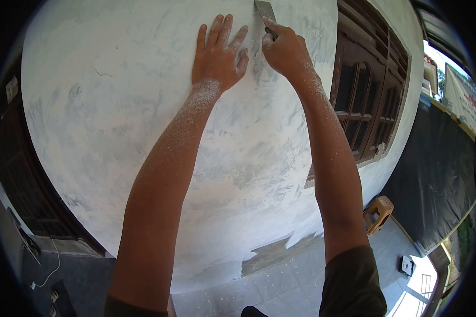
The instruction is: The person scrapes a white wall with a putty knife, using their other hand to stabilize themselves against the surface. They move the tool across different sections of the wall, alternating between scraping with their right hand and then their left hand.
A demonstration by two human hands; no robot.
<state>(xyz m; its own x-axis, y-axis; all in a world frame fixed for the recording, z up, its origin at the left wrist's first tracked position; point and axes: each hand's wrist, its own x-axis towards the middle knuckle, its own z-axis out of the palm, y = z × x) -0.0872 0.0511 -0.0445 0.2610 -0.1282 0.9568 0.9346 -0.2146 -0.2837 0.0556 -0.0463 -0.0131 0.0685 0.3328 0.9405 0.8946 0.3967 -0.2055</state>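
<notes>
My left hand (217, 59) lies flat against the whitish, patchy wall (127, 121), fingers spread and dusted with white powder. To its right, my right hand (286, 48) is wrapped around the handle of a putty knife (265, 10). The metal blade points up and meets the wall near the top of the view; its tip is close to the frame edge. White dust also speckles both wrists and forearms. The blade's exact contact with the surface is hard to make out.
A brown wooden window (366, 95) is right of the wall, a dark door (31, 174) left. A small stool (378, 214) stands on the tiled floor (285, 282), which has white flecks. Black sheeting (433, 169) hangs at right. A white cable (53, 267) lies at lower left.
</notes>
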